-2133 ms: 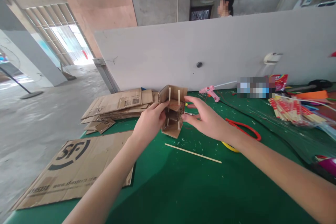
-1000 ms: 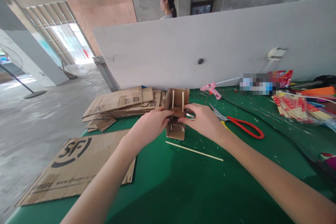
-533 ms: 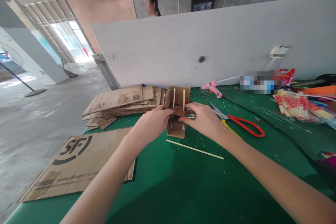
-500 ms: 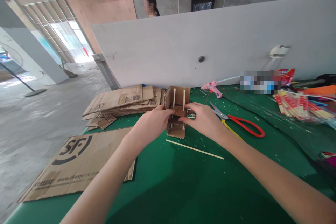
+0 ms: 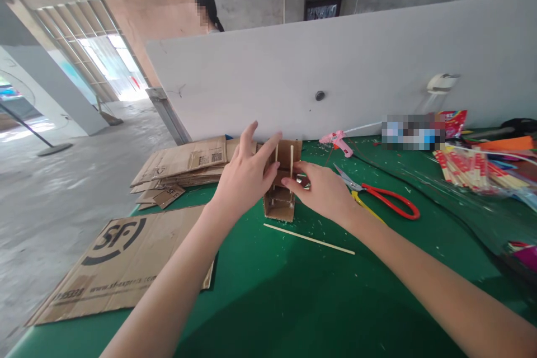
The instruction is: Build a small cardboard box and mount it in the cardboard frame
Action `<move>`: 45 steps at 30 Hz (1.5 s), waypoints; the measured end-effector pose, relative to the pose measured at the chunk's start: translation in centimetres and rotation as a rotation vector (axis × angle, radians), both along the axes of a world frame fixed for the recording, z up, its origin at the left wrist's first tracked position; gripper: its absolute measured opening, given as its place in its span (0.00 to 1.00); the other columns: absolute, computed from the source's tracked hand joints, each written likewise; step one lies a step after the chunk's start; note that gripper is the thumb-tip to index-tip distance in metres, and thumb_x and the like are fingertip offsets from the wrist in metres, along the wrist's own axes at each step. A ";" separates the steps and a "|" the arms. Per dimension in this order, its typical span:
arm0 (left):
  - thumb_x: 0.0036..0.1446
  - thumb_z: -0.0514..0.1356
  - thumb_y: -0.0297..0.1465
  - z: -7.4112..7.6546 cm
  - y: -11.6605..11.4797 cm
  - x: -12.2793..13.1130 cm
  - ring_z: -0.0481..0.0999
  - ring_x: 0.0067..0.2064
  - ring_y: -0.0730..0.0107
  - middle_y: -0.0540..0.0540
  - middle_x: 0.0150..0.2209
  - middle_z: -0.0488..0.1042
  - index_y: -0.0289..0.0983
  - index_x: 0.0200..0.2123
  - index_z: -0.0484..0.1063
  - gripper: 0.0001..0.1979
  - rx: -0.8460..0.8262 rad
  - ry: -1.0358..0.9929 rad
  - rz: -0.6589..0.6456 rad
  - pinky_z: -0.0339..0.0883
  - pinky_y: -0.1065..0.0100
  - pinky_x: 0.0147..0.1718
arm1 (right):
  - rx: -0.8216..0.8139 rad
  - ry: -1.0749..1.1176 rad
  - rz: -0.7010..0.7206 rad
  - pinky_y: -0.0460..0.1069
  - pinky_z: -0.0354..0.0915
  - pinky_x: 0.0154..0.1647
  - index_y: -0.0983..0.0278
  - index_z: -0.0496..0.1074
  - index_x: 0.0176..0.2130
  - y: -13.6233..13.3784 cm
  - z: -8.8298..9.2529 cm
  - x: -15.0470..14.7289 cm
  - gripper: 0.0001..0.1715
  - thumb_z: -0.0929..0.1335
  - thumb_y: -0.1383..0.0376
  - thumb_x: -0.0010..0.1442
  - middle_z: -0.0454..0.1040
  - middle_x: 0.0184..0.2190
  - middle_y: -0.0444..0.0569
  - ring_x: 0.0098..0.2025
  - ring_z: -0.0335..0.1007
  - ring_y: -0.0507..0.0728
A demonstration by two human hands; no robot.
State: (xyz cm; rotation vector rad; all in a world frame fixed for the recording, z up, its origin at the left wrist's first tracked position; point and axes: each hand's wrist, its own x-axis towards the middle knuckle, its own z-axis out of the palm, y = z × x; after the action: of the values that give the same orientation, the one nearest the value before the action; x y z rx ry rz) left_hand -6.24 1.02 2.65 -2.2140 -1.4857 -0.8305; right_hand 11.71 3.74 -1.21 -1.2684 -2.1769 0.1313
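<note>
A small cardboard structure (image 5: 280,211) with inner shelves stands on the green table before me. Two thin wooden sticks rise inside it, the right stick (image 5: 292,154) more exposed than the left one (image 5: 276,152). My right hand (image 5: 325,190) grips the structure's right side between thumb and fingers, near the right stick. On the other side, my left hand (image 5: 247,176) is open, its fingers raised and spread, the thumb close to a shelf. It covers much of the structure's left wall. One loose wooden stick (image 5: 309,239) lies on the table in front.
Scissors (image 5: 377,196) with red and yellow handles and a pink glue gun (image 5: 338,141) lie to the right, with packs of sticks (image 5: 461,168) beyond. Stacked cardboard (image 5: 180,159) and a printed sheet (image 5: 126,268) lie left. A person (image 5: 208,11) is behind the white partition (image 5: 251,78).
My left hand has let go of the structure, lifting and spreading its fingers. My right hand keeps its place. The person behind the partition has moved left.
</note>
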 end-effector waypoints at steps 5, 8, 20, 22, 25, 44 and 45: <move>0.64 0.50 0.27 0.3 2.0 0.7 0.73 0.52 0.59 0.40 0.57 0.67 0.39 0.52 0.67 0.16 -0.071 -0.098 -0.112 0.70 0.55 0.50 | 0.049 -0.067 -0.099 0.49 0.47 0.23 0.60 0.69 0.34 0.4 0.9 -0.5 0.16 0.59 0.55 0.67 0.77 0.30 0.45 0.30 0.72 0.56; 0.63 0.51 0.27 0.0 2.4 0.7 0.73 0.52 0.60 0.42 0.54 0.71 0.39 0.50 0.69 0.14 -0.036 -0.157 -0.108 0.70 0.56 0.51 | 0.059 -0.088 -0.117 0.48 0.45 0.23 0.61 0.67 0.32 0.7 0.7 -0.8 0.15 0.59 0.58 0.67 0.77 0.32 0.46 0.31 0.72 0.56; 0.60 0.54 0.26 -1.0 2.7 1.1 0.77 0.44 0.63 0.43 0.50 0.75 0.38 0.45 0.70 0.10 0.031 -0.249 -0.078 0.70 0.60 0.45 | 0.053 -0.058 -0.110 0.48 0.46 0.24 0.62 0.65 0.29 1.0 0.1 -0.8 0.15 0.60 0.59 0.66 0.75 0.27 0.46 0.28 0.69 0.55; 0.59 0.54 0.26 -1.0 2.7 1.1 0.77 0.43 0.63 0.43 0.49 0.75 0.38 0.44 0.69 0.11 0.027 -0.251 -0.067 0.70 0.61 0.45 | 0.060 -0.046 -0.096 0.48 0.47 0.25 0.62 0.65 0.29 1.1 -0.1 -0.9 0.15 0.60 0.60 0.66 0.75 0.29 0.47 0.29 0.70 0.55; 0.59 0.54 0.25 -1.1 2.7 1.0 0.77 0.44 0.63 0.43 0.50 0.75 0.38 0.45 0.68 0.11 0.022 -0.258 -0.058 0.70 0.60 0.46 | 0.061 -0.031 -0.066 0.48 0.52 0.28 0.63 0.67 0.31 1.1 -0.5 -0.9 0.13 0.61 0.61 0.66 0.74 0.33 0.47 0.33 0.70 0.55; 0.62 0.49 0.23 -0.2 1.8 1.5 0.65 0.59 0.51 0.41 0.60 0.63 0.43 0.52 0.69 0.19 0.108 0.118 -0.003 0.65 0.47 0.54 | 0.079 -0.092 -0.046 0.49 0.55 0.26 0.63 0.67 0.36 -0.3 -0.9 -0.4 0.19 0.64 0.49 0.60 0.72 0.38 0.49 0.33 0.70 0.57; 0.62 0.49 0.23 -0.1 1.8 1.3 0.61 0.62 0.51 0.42 0.61 0.64 0.43 0.53 0.68 0.19 0.133 0.175 -0.049 0.59 0.45 0.58 | 0.081 -0.101 -0.051 0.49 0.54 0.26 0.63 0.67 0.36 -0.3 -0.9 -0.4 0.19 0.64 0.49 0.60 0.72 0.38 0.49 0.32 0.70 0.57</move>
State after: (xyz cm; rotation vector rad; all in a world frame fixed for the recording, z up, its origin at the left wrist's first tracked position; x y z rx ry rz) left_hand -4.92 2.82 2.56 -2.1709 -1.2637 -0.7085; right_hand 11.35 3.45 -2.12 -1.3089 -2.2087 -0.0423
